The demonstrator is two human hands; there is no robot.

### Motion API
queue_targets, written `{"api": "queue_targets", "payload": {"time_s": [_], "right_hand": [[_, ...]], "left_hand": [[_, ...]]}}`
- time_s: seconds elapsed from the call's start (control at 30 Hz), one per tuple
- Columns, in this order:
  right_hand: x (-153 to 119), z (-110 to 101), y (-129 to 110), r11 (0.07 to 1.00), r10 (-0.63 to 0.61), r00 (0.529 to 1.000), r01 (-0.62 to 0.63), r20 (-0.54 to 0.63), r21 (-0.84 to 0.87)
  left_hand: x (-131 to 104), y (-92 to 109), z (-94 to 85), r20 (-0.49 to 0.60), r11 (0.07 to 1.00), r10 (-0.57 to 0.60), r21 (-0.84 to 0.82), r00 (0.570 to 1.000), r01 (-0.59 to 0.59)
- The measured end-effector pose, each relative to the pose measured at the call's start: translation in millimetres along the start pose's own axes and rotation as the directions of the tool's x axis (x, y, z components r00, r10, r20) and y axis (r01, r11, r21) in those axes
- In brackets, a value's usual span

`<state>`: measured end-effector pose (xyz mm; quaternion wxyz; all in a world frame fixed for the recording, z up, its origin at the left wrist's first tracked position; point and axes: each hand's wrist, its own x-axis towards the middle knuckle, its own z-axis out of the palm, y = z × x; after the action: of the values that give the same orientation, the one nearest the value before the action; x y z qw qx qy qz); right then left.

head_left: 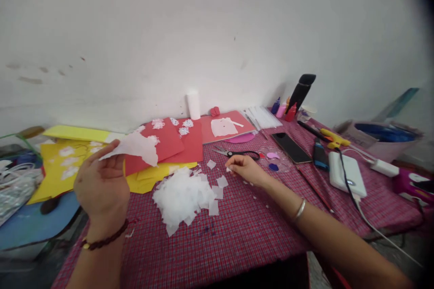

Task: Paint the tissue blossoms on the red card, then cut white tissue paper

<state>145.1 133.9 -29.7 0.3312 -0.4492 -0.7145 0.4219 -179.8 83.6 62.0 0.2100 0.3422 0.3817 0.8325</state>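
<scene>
A pale pink-white sheet of thin paper (137,148) is held up between the thumb and fingers of my left hand (103,183), left of centre. My right hand (246,169) is pinched on a small white bit of paper (228,170), close above the cloth. Between the hands lies a loose heap of white paper squares (185,198). Several single squares (222,182) lie apart at its right side. Black-handled scissors (242,153) rest just behind my right hand, with blades pointing left.
Red cards (190,144) and yellow sheets (50,167) with paper blossoms lie behind and left. A paint palette (285,162), phone (291,146), paintbrush (315,189), glue gun (334,137) and white power bank (347,174) are on the right. Paint bottles (290,112) stand near the wall.
</scene>
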Motion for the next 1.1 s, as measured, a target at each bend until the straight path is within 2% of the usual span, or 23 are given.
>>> {"api": "queue_targets", "payload": {"time_s": [0.07, 0.17, 0.33, 0.5, 0.63, 0.77, 0.83, 0.9, 1.0, 1.03, 1.1], "right_hand": [[5.3, 5.5, -8.6, 1.0, -0.006, 0.999, 0.005, 0.051, 0.016], [20.3, 19.1, -26.7, 1.0, -0.006, 0.995, 0.009, 0.102, -0.025], [46.6, 47.2, -57.6, 0.97, -0.077, 0.987, 0.107, 0.141, -0.216], [57.1, 63.5, -58.7, 0.905, -0.079, 0.968, 0.17, 0.239, -0.39], [65.0, 63.9, -51.1, 0.888, -0.024, 0.974, 0.123, 0.223, -0.443], [66.7, 52.3, -55.5, 0.912, 0.042, 0.946, 0.095, 0.321, -0.4], [62.1, 48.6, -63.3, 0.901, 0.017, 0.946, 0.126, 0.324, -0.416], [54.4, 53.1, -74.7, 0.871, -0.065, 0.962, 0.185, 0.266, -0.456], [41.7, 81.8, -96.7, 0.902, -0.166, 0.945, 0.261, 0.281, -0.345], [38.7, 96.1, -104.5, 0.915, -0.207, 0.928, 0.295, 0.31, -0.274], [36.3, 125.8, -119.4, 0.903, -0.315, 0.86, 0.401, 0.402, -0.151]], "left_hand": [[4.3, 3.8, -3.5, -0.025, 0.998, 0.038, -0.059, 0.999, -0.039], [5.9, 7.0, -7.4, 0.002, 0.993, 0.043, -0.106, 0.999, -0.043], [7.4, 10.2, -12.2, 0.022, 0.989, -0.009, -0.148, 1.0, 0.012], [3.4, 17.1, -11.5, 0.013, 0.991, -0.04, -0.125, 0.999, 0.041], [-1.1, 18.4, -10.6, 0.038, 0.993, -0.026, -0.114, 0.999, 0.03], [-0.1, 18.7, -12.4, 0.044, 0.993, -0.073, -0.09, 0.996, 0.077], [2.0, 21.1, -13.3, 0.024, 0.99, -0.112, -0.084, 0.993, 0.114], [4.4, 25.0, -14.0, 0.01, 0.987, -0.13, -0.094, 0.991, 0.13], [7.5, 32.0, -15.8, -0.02, 0.987, -0.093, -0.13, 0.995, 0.09], [8.6, 34.1, -16.9, -0.036, 0.988, -0.078, -0.138, 0.996, 0.073], [10.8, 37.5, -20.2, -0.058, 0.989, -0.067, -0.135, 0.996, 0.059]]}}
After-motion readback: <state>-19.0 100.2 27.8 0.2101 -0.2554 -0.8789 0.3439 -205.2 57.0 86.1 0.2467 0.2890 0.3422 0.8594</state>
